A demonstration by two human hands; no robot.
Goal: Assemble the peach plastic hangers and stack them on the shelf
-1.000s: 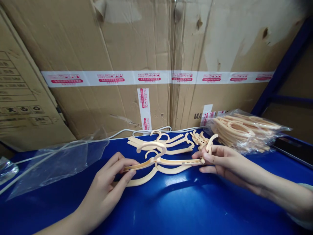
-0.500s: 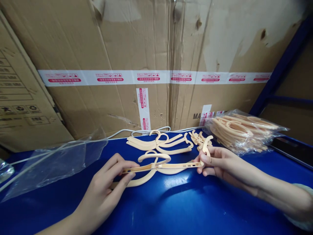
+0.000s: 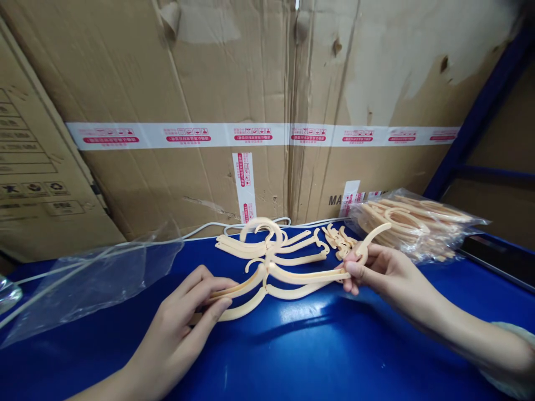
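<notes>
A beige plastic hanger [image 3: 307, 276] is held up between my hands, its hook pointing away from me. My left hand [image 3: 175, 323] pinches the end of its left arm. At the tip of its right arm, my right hand [image 3: 376, 273] grips the hanger together with a small curved hook piece [image 3: 371, 239], which sticks up from the fingers. Just under the held hanger, another beige hanger [image 3: 246, 307] lies on the blue table [image 3: 317, 356]. Farther back lie several more hangers [image 3: 238, 248], partly covered by the held one's hook.
Small curved pieces [image 3: 336, 239] lie in a pile behind my right hand. A clear bag of hangers [image 3: 409, 223] sits at the back right, beside a dark flat object [image 3: 497, 262]. Empty plastic film [image 3: 104, 284] and a white cable [image 3: 200, 227] lie left. Cardboard boxes [image 3: 200, 83] stand behind.
The held hanger has turned so its hook now rises higher and its arms show their broad face. My right hand has tilted the small hook piece outward to the right.
</notes>
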